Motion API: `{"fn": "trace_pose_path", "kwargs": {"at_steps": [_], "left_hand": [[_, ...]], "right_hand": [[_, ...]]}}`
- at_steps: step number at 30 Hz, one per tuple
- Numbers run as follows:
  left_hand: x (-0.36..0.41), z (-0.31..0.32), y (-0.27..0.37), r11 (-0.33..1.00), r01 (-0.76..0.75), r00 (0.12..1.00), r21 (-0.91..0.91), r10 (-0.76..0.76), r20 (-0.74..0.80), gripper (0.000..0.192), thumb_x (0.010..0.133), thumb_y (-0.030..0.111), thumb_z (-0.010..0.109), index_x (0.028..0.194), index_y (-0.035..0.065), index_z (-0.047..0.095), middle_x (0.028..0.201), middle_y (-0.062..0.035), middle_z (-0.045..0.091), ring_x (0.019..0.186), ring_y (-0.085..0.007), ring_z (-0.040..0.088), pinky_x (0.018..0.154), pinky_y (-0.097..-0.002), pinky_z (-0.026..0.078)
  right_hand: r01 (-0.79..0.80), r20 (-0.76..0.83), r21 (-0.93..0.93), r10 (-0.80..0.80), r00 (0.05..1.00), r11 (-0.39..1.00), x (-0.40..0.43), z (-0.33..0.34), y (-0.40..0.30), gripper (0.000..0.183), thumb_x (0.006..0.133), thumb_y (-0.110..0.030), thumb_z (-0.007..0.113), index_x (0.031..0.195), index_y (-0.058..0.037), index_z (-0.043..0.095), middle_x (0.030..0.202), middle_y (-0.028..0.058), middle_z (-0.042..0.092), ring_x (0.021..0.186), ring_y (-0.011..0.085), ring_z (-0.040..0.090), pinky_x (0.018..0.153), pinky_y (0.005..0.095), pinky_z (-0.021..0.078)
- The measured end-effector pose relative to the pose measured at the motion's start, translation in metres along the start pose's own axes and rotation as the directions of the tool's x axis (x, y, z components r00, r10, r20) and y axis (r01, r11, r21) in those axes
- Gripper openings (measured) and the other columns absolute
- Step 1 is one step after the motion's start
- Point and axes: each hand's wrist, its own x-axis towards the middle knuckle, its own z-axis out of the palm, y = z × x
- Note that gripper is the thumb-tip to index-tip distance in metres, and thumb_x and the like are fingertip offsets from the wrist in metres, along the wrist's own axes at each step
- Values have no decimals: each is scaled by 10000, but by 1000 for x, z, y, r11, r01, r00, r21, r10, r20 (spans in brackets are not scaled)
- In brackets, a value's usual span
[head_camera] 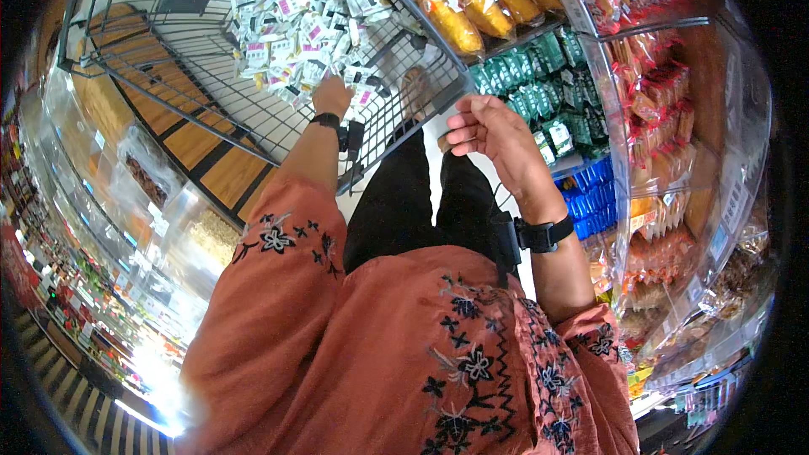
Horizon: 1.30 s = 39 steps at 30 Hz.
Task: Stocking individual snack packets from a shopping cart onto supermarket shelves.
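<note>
My left hand (332, 98) reaches down into a wire shopping cart (218, 129). Its fingers are at the near edge of a heap of small wrapped packets (303, 31), white with pink and black print. The fingertips are hard to make out among the packets, so a grip cannot be judged. Outside the cart's near right corner, my right hand (496, 136) is raised with loosely curled fingers and nothing visible in it. Beside that hand, green-wrapped packets (528, 98) fill a shelf compartment.
Bagged yellow-brown snacks (483, 3) lie above the green packets, blue packets (588, 196) below. Clear-fronted bins at right hold red-wrapped packets (657, 95). Left of the cart stand a wooden slatted display base (196, 142) and clear bulk-food bins (148, 170).
</note>
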Motion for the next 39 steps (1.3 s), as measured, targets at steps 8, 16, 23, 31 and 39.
{"fn": "trace_pose_path", "kwargs": {"at_steps": [8,16,23,31,39], "left_hand": [[2,25,-9,982,7,999,-186,0,40,340,856,267,633,1100,31,649,1130,-235,689,1114,-409,634,946,-477,507],[-1,14,6,983,-181,960,-17,180,215,339,781,290,699,982,17,686,1110,-221,687,1092,-383,643,940,-468,510],[-52,-70,39,778,-44,979,-627,159,129,333,910,373,660,937,41,644,825,-61,625,807,-186,614,696,-325,496],[-202,-201,136,296,-231,896,-927,436,-84,499,936,214,679,1363,8,523,871,-1,623,683,-68,531,616,-214,422],[-267,-230,250,413,-480,752,-774,648,-121,345,973,207,660,1271,45,594,916,10,650,760,-41,558,604,-204,424]], "right_hand": [[19,58,34,-21,998,999,-8,-7,10,292,1049,-282,500,1166,-26,577,1008,99,674,831,182,661,753,321,563],[-1,68,24,-1,998,1000,-13,-13,24,299,1060,-284,478,1173,-20,560,1021,109,667,852,191,668,766,328,565],[42,18,20,-43,999,999,-26,-21,20,243,1060,-253,489,1144,-32,546,1006,117,669,833,197,674,767,324,567],[282,39,-30,-280,959,959,-62,2,-27,514,988,-296,647,1376,-11,467,1199,120,622,925,176,658,770,303,551],[572,-24,112,-574,819,812,-117,-51,-52,277,992,-177,625,1208,-8,580,922,53,684,728,107,653,658,258,557]]}}
